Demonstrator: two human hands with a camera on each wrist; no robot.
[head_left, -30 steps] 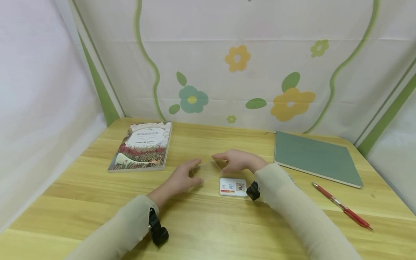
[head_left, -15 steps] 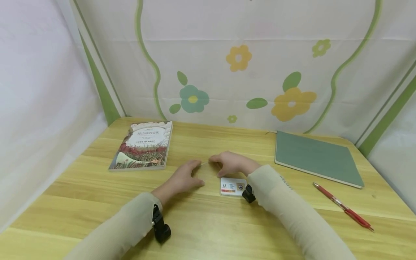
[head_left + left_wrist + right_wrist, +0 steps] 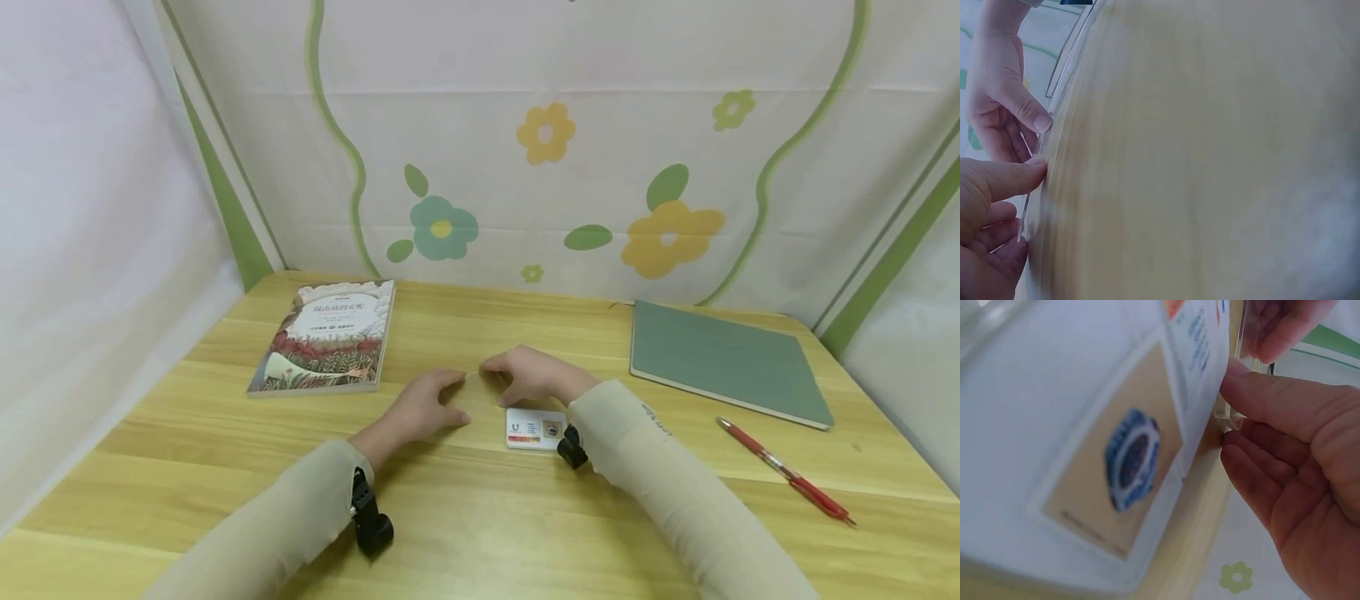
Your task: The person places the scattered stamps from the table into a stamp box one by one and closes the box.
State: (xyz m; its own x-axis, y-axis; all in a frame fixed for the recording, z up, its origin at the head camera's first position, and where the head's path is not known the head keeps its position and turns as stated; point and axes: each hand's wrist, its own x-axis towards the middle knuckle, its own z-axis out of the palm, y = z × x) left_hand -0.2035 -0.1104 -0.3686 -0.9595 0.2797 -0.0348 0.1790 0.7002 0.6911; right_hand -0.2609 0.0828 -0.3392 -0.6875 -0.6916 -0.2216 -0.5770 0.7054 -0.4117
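Observation:
A flat, clear plastic piece with thin edges (image 3: 1229,414) spans the two hands low over the table. My left hand (image 3: 422,408) holds its left side, thumb at the near edge and fingers at the far one. On the other side my right hand (image 3: 534,375) grips it the same way; the right wrist view shows a clear corner between thumb and fingers. Much of the piece blends with the wood in the head view. Just in front of the right hand lies a white card (image 3: 517,427) printed with a logo, text and a small picture of a blue-and-white object.
The wooden table (image 3: 465,517) carries a paperback book (image 3: 330,337) at the back left and a green notebook (image 3: 727,362) at the back right. A red pen (image 3: 783,471) lies in front of the notebook. A flowered curtain (image 3: 495,167) rises behind the table.
My hands have come slightly closer together, the right one shifting left. The clear piece shows less of its outline now. Card, book, notebook and pen stay in place.

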